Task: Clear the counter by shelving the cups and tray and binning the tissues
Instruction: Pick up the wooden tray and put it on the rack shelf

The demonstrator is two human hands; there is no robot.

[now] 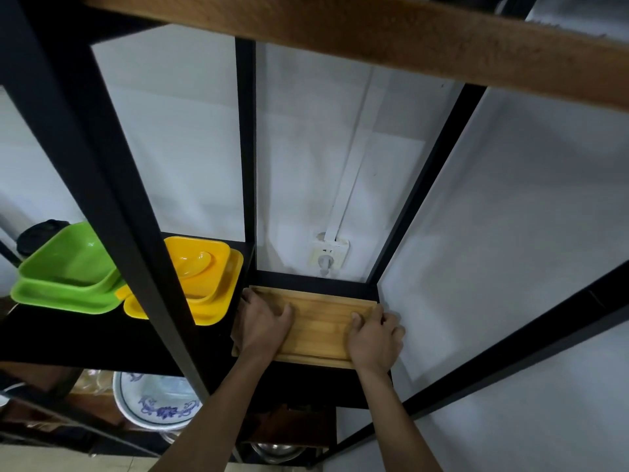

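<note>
A shallow wooden tray lies flat on the black shelf at its right end, close to the white wall. My left hand grips the tray's left edge, thumb resting on its inner surface. My right hand grips the tray's near right corner, thumb on top. No cups or tissues are in view.
Yellow dishes and green dishes sit stacked on the same shelf to the left. Black frame posts cross the view. A wall socket is behind the tray. A blue-patterned plate rests on a lower level. A wooden shelf board runs overhead.
</note>
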